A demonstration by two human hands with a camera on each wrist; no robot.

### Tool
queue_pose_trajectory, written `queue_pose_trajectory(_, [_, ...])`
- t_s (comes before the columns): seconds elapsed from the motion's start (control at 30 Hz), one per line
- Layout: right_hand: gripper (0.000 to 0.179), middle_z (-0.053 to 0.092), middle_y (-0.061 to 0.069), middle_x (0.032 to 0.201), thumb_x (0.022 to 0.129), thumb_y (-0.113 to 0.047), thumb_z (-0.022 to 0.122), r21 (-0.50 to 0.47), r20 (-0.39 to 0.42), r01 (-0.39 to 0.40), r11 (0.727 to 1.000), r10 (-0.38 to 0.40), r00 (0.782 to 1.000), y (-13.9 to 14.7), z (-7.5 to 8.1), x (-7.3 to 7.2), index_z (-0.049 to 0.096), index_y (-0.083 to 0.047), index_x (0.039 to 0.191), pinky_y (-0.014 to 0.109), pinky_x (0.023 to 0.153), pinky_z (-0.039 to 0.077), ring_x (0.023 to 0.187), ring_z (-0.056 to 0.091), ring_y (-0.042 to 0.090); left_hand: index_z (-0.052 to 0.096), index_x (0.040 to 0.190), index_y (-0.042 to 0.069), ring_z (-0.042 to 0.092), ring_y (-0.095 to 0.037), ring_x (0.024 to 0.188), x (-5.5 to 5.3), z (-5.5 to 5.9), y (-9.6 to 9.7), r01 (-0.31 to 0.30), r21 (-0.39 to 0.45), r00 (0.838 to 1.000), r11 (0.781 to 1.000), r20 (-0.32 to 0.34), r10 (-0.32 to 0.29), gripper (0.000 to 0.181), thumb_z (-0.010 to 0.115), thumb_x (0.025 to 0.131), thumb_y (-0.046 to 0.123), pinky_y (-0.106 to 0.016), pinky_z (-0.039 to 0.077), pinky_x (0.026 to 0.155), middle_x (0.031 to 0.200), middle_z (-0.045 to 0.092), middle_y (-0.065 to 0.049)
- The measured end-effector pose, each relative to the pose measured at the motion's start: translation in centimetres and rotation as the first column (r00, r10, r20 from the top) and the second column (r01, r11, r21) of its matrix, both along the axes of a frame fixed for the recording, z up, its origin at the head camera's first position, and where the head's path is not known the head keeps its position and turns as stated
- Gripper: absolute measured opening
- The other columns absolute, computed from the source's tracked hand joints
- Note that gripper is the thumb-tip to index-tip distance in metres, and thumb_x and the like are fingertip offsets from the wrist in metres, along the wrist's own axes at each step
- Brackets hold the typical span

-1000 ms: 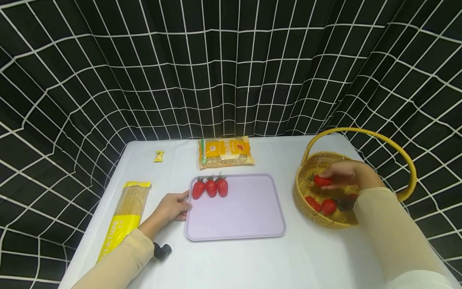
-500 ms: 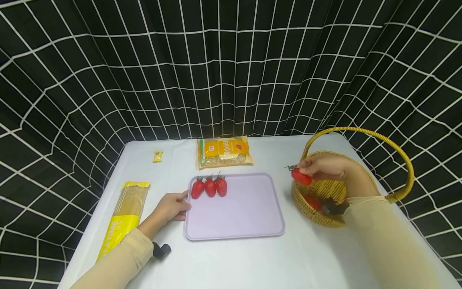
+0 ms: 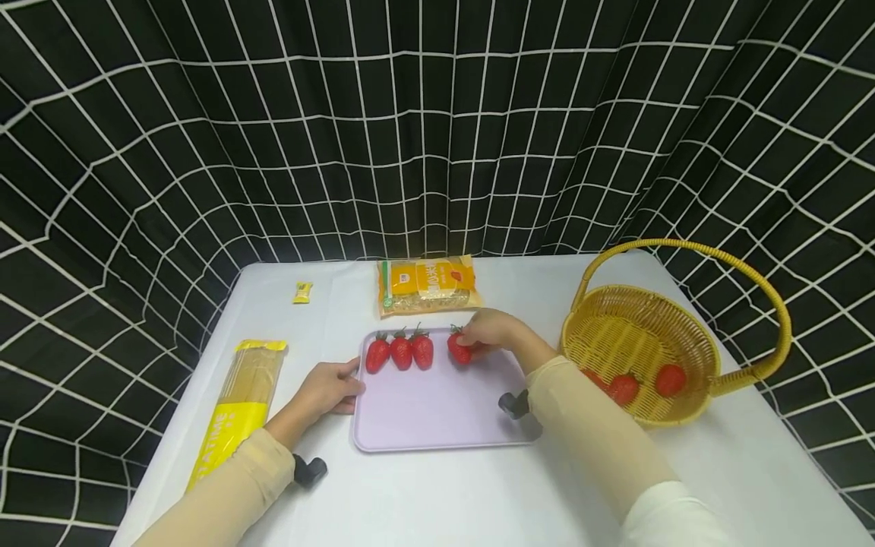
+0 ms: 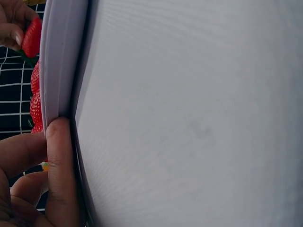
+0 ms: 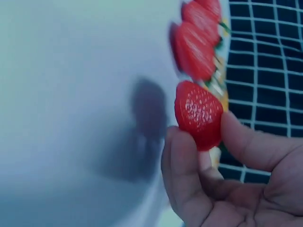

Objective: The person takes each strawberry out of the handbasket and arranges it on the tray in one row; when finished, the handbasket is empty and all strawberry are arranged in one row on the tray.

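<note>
My right hand [image 3: 487, 332] pinches a red strawberry [image 5: 199, 113] between thumb and fingers, over the upper middle of the lilac tray [image 3: 437, 414]. In the right wrist view a shadow falls on the tray beneath it, so the berry looks slightly raised. Along the tray's upper left, three strawberries [image 3: 401, 352] lie side by side, leaves pointing away from me. My left hand [image 3: 331, 387] grips the tray's left edge, with a finger pressed to the rim [image 4: 52, 66] in the left wrist view. At right stands a wicker basket [image 3: 608, 304] with several strawberries inside, partly covered by my right sleeve.
Behind the tray lies an orange grain bag [image 3: 429, 285]. A small yellow wrapped candy [image 3: 302, 292] rests at back left. The yellow noodle packet [image 3: 235, 418] lies beside my left arm. The basket's tall handle [image 3: 745, 277] arches over the right side. A dark checked curtain surrounds the table.
My right hand has carried a strawberry from the basket leftward to above the tray, beside the row of three. My left hand has stayed on the tray's edge.
</note>
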State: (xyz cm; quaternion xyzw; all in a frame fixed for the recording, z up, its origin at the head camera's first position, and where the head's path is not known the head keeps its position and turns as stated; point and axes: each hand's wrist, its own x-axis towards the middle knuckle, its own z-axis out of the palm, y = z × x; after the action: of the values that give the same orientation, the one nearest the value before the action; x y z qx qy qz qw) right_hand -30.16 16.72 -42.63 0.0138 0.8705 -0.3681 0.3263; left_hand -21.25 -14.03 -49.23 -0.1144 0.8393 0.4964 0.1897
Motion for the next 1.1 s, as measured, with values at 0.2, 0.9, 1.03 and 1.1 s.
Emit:
queue_pose_trajectory(0.2, [0.04,0.066,0.011,0.088,0.087,-0.016,0.073,0.1,-0.028,0.131,0.986,-0.128,0.991,-2.2,-1.6,-0.3,0.057,0.008,0.114,0.033,0.079,0.056,0.077,0.064,0.023,0.044,0.147,0.011,0.066,-0.018,0.064,0.1,0.0,0.2,0.005,0.037,1.0,0.999,-0.005,-0.004,0.067,0.071,0.086,0.007,-0.031,0.061,0.06,0.091,0.062,-0.012])
queue_pose_trajectory(0.9, [0.031,0.063,0.014,0.089,0.088,-0.023,0.074,-0.077,0.024,0.021,0.997,-0.019,1.0,0.0,0.9,0.1,0.062,0.005,0.097,0.036,0.085,0.058,0.08,0.064,0.024,0.046,0.147,0.009,0.067,-0.017,0.063,-0.1,0.4,-0.1,0.009,0.017,1.0,1.0,-0.004,-0.009,0.065,0.07,0.087,0.006,-0.03,0.061,0.06,0.092,0.062,-0.012])
queue_pose_trajectory(1.03, [0.027,0.064,0.015,0.094,0.094,-0.018,0.066,-0.247,0.132,0.012,0.969,0.021,0.991,6.0,3.8,0.0,0.058,0.007,0.102,0.042,0.095,0.053,0.089,0.064,0.024,0.045,0.147,0.009,0.067,-0.018,0.064,0.0,0.6,0.0,0.009,0.004,1.0,1.0,-0.003,-0.009,0.065,0.07,0.087,0.008,-0.03,0.061,0.06,0.092,0.063,-0.012])
queue_pose_trajectory(1.1, [0.026,0.066,0.016,0.096,0.098,-0.017,0.061,-0.266,0.189,0.026,0.964,0.025,0.982,10.0,5.1,-0.2,0.058,0.008,0.104,0.041,0.094,0.054,0.089,0.065,0.023,0.045,0.147,0.009,0.067,-0.018,0.064,0.0,0.6,-0.1,0.008,0.003,1.0,1.0,-0.001,-0.008,0.065,0.07,0.087,0.008,-0.03,0.061,0.06,0.092,0.063,-0.012])
